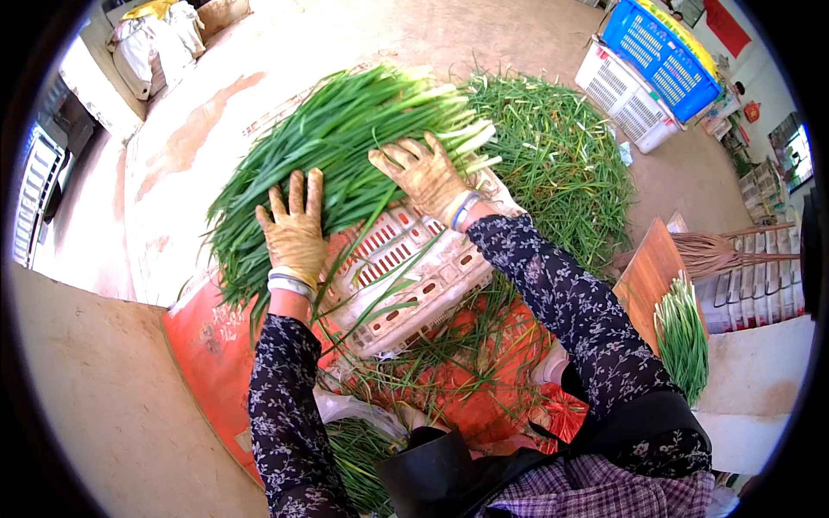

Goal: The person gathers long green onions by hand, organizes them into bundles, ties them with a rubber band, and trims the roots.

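Note:
A thick heap of garlic chives point(345, 129), long green leaves with white stem ends pointing right, lies across an upturned white plastic crate point(414, 298). My left hand point(295, 233), in a soiled tan glove, rests on the near left part of the leaves with its fingers spread. Toward the white ends, my right hand point(423, 177) in a matching glove lies on the heap, fingers apart. Neither hand is closed round the chives. Some loose leaves hang over the crate's near side.
Beyond the crate, a wide pile of green trimmings point(553, 155) covers the floor. Blue and white baskets point(630, 95) stand at the far right. Near my right arm, a chive bundle point(682, 337) lies against a wooden board point(656, 276). A red sheet point(207, 337) lies under the crate.

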Available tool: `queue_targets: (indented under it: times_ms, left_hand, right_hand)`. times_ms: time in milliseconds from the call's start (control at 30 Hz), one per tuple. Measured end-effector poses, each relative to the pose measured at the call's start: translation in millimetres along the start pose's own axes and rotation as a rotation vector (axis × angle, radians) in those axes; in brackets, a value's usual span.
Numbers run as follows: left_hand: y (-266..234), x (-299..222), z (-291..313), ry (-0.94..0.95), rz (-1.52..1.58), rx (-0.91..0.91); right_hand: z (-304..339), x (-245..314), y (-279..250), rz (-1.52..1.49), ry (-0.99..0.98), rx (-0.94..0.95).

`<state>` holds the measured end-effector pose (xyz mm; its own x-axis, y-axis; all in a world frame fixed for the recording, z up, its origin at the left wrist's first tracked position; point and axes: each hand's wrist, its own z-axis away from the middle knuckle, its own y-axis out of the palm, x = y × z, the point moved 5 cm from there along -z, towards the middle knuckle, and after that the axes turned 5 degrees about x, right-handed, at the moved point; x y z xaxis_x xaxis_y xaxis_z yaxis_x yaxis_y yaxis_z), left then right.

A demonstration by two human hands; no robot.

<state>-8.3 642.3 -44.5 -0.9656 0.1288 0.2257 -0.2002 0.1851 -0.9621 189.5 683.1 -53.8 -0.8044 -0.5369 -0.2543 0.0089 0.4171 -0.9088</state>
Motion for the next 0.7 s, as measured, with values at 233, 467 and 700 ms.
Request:
queue_targets:
  times_ms: [233, 467, 700]
  left_hand:
    - [13, 0, -16, -0.037, 0.007, -0.042]
    - [18, 14, 1, 0.044, 0.218, -0.165]
    - [-20, 79, 191, -0.081, 0.719, -0.293]
  right_hand:
    - [-19, -12, 20, -0.029, -0.05, -0.068]
    - [-23, 4, 23, -0.168, -0.157, 0.063]
    - [56, 65, -108, -0.602, -0.3, -0.153]
